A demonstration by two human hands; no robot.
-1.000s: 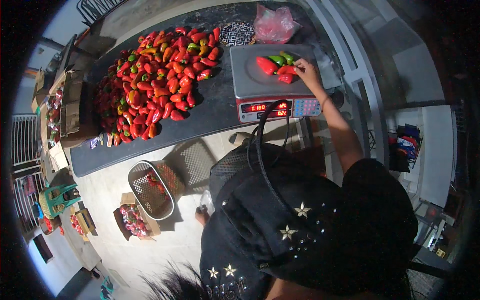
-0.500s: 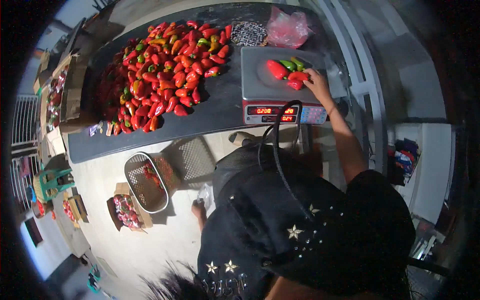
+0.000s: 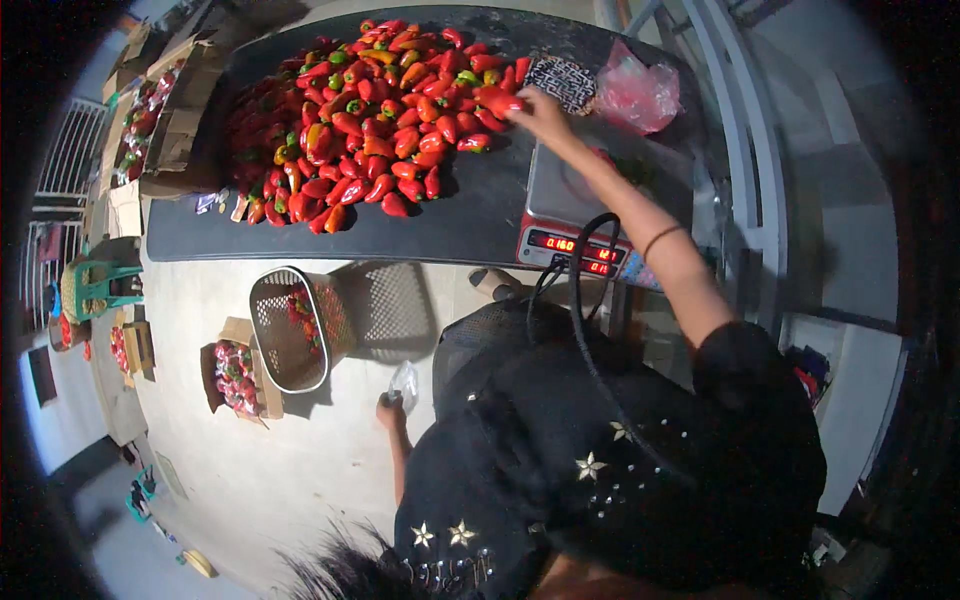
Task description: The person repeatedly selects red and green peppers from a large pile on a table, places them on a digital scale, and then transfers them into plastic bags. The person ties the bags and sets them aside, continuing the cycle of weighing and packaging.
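Note:
My right hand (image 3: 545,114) reaches over the right edge of a large heap of red peppers (image 3: 380,120), its fingers closed on the end of a red pepper (image 3: 497,100). Under my right forearm stands a digital scale (image 3: 562,190) with a grey pan and a lit red display. The arm partly hides the peppers on that pan; a green one (image 3: 636,174) shows beside it. Low at my left side, my left hand (image 3: 390,411) is closed on a clear plastic bag (image 3: 404,381).
A patterned pad (image 3: 560,84) and a pink plastic bag (image 3: 640,92) lie on the dark table (image 3: 300,240) behind the scale. On the floor stand a perforated basket (image 3: 333,350) with some peppers and a cardboard box (image 3: 268,385) of packed peppers. Another open box (image 3: 178,150) adjoins the table's left end.
My right hand has moved left from the scale pan to the heap with a red pepper. The scale's reading has dropped. My left hand still holds the bag, and the view has shifted slightly.

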